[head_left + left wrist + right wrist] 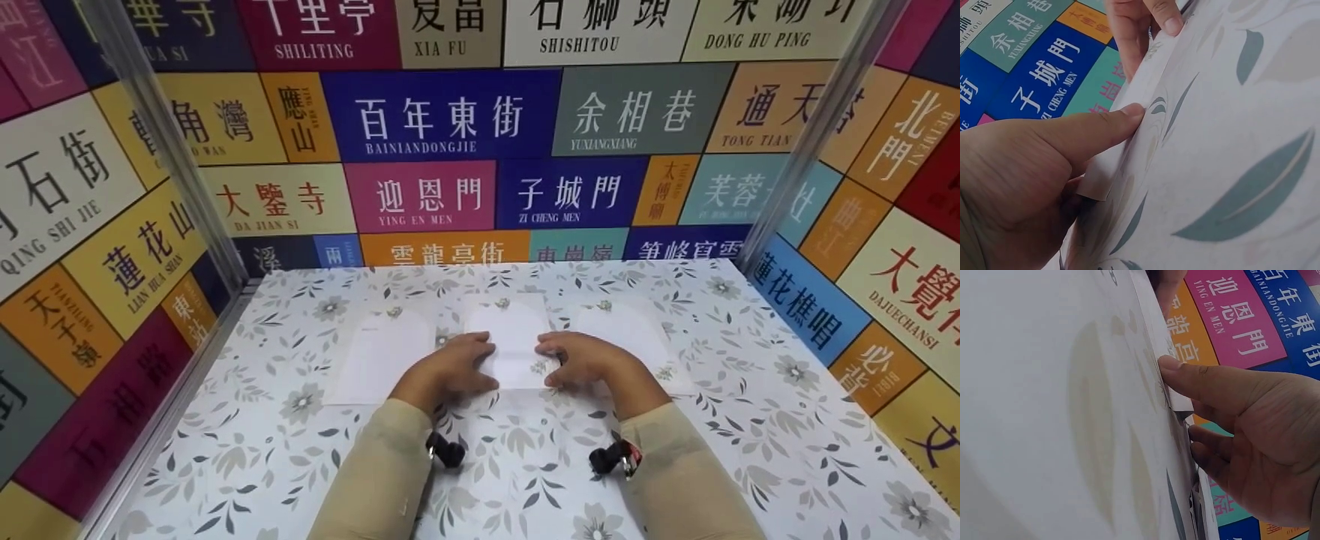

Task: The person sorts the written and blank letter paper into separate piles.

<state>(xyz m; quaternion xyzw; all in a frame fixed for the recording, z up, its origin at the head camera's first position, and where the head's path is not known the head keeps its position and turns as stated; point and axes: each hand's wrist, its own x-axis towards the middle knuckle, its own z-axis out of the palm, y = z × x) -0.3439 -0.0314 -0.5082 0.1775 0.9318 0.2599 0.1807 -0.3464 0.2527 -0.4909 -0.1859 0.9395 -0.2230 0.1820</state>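
In the head view, a white sheet of paper with small floral prints lies between my two hands, at the middle of the table. My left hand holds its left side, thumb toward the near edge. At the opposite side, my right hand grips the sheet in the same way. The left wrist view has the left thumb on the paper, with the other fingers partly hidden beneath. In the right wrist view, the right thumb presses the sheet's near corner, fingers curled by its edge.
Another printed sheet lies to the left, and a third sheet to the right, partly behind my right hand. The table has a leaf-and-flower covering. Colourful panels with lettering stand behind and at both sides.
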